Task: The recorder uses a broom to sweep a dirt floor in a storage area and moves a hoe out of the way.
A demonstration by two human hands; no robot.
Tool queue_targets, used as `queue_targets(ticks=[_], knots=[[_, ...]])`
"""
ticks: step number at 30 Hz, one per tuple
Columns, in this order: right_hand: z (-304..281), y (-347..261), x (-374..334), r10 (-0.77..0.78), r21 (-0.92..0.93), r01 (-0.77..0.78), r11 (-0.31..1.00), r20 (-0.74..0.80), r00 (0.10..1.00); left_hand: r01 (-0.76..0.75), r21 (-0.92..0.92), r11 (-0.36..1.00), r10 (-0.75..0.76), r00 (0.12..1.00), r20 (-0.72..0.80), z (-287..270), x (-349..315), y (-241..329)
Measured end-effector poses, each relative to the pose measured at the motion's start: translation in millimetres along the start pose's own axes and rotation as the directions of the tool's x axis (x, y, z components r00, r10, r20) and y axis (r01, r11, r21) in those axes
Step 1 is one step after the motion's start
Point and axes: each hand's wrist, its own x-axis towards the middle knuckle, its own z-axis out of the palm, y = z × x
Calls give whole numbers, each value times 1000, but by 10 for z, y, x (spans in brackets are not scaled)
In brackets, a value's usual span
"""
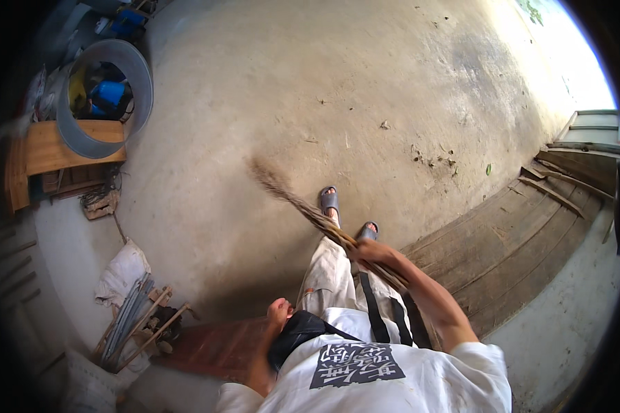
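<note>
A long broom of bundled twigs (308,210) slants across my front, its bushy end up and to the left over the concrete floor. My right hand (370,252) is closed round its thicker lower part, and the handle end sticks out past my wrist. The sweeping end is smeared by motion. At my left side, my left hand (280,314) has its fingers curled in beside a black bag (303,337) worn at my waist. Nothing shows in that hand.
Dry leaves (434,158) lie scattered on the floor (255,89). Wooden planks (496,234) run along the right. To the left stand a wooden table (76,148), a large grey hoop (145,89), a white sack (122,272) and several pipes and sticks (132,313).
</note>
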Motion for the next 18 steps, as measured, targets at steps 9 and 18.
queue_targets(ticks=[9, 18], knots=[[-1099, -214, -188, 429, 258, -380, 888, -168, 888, -39, 116, 992, 29, 996, 86, -505, 424, 686], [-1283, -303, -1091, 352, 253, -245, 936, -674, 650, 99, -170, 980, -67, 980, 187, -703, 1134, 743]])
